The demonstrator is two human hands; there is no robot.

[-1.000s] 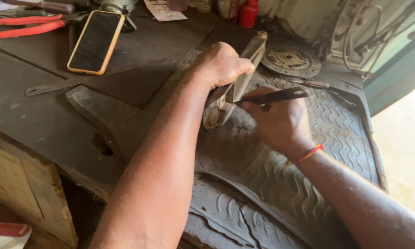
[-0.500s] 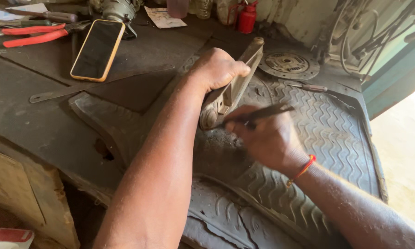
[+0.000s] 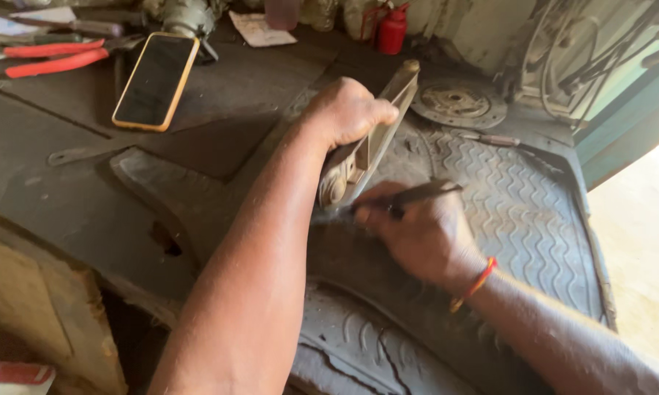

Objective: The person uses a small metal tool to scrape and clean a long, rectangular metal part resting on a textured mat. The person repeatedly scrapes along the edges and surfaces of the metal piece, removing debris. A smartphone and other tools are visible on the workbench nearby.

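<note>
Metal arm (image 3: 373, 139): this part lies at the mat's middle, slanting from its round pivot end nearest you up toward the far right. Your left hand (image 3: 347, 113) is closed over its mid-length and presses it down. Judged by its look, it is stiff, fairly heavy cast or pressed metal, probably greasy; take hold along the straight shank, where the fingers can wrap it, not at the round end.

Your right hand (image 3: 424, 234) pinches a thin dark tool (image 3: 410, 196) in a narrow grip, its tip at the pivot end.

The rubber mat (image 3: 519, 205) beneath is ribbed and soft, which should limit sliding. On it, far right, lie a clutch disc (image 3: 457, 102) and a screwdriver (image 3: 494, 139). On the bench at far left lie a phone (image 3: 156, 80) and red pliers (image 3: 47, 58); a red can (image 3: 392, 29) stands at the far edge.
</note>
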